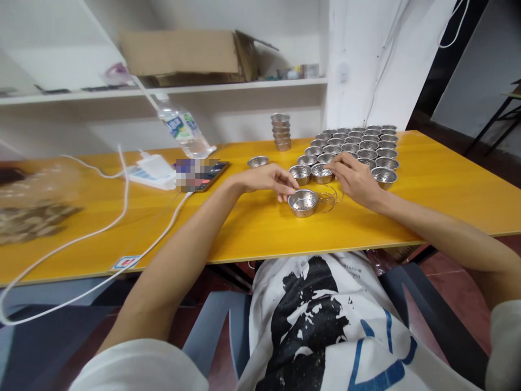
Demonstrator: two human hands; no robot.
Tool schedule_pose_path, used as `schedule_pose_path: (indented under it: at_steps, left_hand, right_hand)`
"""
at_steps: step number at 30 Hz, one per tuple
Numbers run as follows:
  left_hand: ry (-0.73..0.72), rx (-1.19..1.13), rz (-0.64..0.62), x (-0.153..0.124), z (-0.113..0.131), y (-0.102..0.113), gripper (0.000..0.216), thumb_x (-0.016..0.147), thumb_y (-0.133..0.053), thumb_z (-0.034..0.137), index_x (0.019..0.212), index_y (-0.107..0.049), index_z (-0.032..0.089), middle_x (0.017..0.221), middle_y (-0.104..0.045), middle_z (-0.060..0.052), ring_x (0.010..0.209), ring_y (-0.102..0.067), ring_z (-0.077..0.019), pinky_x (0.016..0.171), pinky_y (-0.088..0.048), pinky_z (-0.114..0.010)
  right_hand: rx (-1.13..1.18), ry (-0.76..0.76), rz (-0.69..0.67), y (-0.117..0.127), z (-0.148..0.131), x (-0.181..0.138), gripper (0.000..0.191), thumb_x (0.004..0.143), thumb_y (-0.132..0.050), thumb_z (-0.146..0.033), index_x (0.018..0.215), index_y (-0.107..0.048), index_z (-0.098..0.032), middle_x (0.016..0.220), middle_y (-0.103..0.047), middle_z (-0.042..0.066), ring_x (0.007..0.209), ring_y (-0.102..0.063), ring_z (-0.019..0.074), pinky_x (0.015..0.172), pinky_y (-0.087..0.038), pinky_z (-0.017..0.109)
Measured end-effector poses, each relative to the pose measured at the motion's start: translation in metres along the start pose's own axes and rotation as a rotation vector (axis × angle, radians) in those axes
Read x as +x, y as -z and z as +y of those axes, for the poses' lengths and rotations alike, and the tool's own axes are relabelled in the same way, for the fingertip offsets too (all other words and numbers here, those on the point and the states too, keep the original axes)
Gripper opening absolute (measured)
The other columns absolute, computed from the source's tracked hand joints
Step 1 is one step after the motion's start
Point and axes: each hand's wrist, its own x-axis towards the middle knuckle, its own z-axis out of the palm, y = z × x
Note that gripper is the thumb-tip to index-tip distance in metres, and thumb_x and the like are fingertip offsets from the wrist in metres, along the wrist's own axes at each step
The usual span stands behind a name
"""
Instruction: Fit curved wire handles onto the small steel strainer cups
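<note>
A small perforated metal cup [303,203] stands upright near the table's front edge. My left hand [268,180] is at its left side, fingers bent and fingertips against the rim. Several thin curved wires [331,199] lie just right of that cup. Above them, my right hand [355,178] has thumb and fingers pinched together beside a cup [321,174] in the front row; whatever is between the fingertips is too small to make out. Rows of similar cups [350,147] fill the table behind this hand.
Behind my left hand stands a single cup [258,162], with a stack of cups [281,132] farther back. Leftward are a phone [211,176], a tilted water bottle [185,127], white cables [124,201] and a plastic bag of small brown pieces [36,217]. A cardboard box [183,51] sits on the shelf.
</note>
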Motion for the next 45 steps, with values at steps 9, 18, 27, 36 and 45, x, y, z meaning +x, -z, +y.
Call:
schedule_pose_path:
  at_steps: [9, 18, 27, 36, 45]
  left_hand:
    - [-0.163, -0.080, 0.068, 0.022, -0.006, -0.027, 0.039, 0.077, -0.102, 0.047, 0.101, -0.093, 0.018, 0.081, -0.084, -0.008, 0.063, -0.069, -0.0145, 0.064, -0.061, -0.025]
    - [-0.127, -0.157, 0.017, 0.019, -0.007, -0.025, 0.041, 0.084, -0.100, 0.044, 0.115, -0.091, 0.018, 0.072, -0.079, -0.004, 0.058, -0.067, -0.0120, 0.059, -0.056, -0.021]
    - [0.006, -0.169, -0.152, 0.009, -0.006, -0.018, 0.059, 0.080, -0.103, 0.053, 0.126, -0.088, 0.019, 0.087, -0.085, -0.009, 0.062, -0.075, -0.0164, 0.061, -0.062, -0.024]
    - [-0.358, 0.047, 0.360, 0.015, 0.012, -0.034, 0.057, 0.087, -0.090, 0.070, 0.103, -0.090, 0.015, 0.103, -0.087, -0.013, 0.088, -0.077, -0.0197, 0.080, -0.060, -0.029]
    - [-0.416, 0.032, 0.313, 0.022, 0.009, -0.045, 0.041, 0.080, -0.098, 0.054, 0.093, -0.091, 0.016, 0.087, -0.084, -0.009, 0.075, -0.071, -0.0162, 0.074, -0.055, -0.029]
  right_hand:
    - [0.803, -0.100, -0.020, -0.011, -0.010, 0.000, 0.019, 0.107, -0.074, -0.041, 0.115, -0.081, -0.025, 0.110, -0.079, 0.006, 0.089, -0.082, 0.0199, 0.088, -0.070, 0.038]
    - [0.748, -0.062, 0.015, -0.005, -0.015, -0.001, 0.018, 0.103, -0.068, -0.020, 0.107, -0.085, -0.022, 0.105, -0.087, 0.005, 0.084, -0.085, 0.0169, 0.084, -0.072, 0.033]
    - [1.004, -0.337, -0.051, -0.014, -0.008, 0.000, 0.014, 0.095, -0.082, -0.031, 0.103, -0.086, -0.020, 0.102, -0.088, 0.007, 0.096, -0.088, 0.0221, 0.099, -0.073, 0.040]
    - [0.772, -0.270, 0.131, -0.013, -0.017, -0.004, 0.021, 0.101, -0.078, -0.038, 0.111, -0.087, -0.021, 0.108, -0.089, 0.007, 0.103, -0.088, 0.0257, 0.102, -0.073, 0.046]
    - [0.807, -0.220, 0.069, -0.010, -0.024, -0.004, 0.031, 0.102, -0.080, -0.044, 0.123, -0.084, -0.022, 0.109, -0.087, 0.008, 0.098, -0.087, 0.0242, 0.087, -0.075, 0.039]
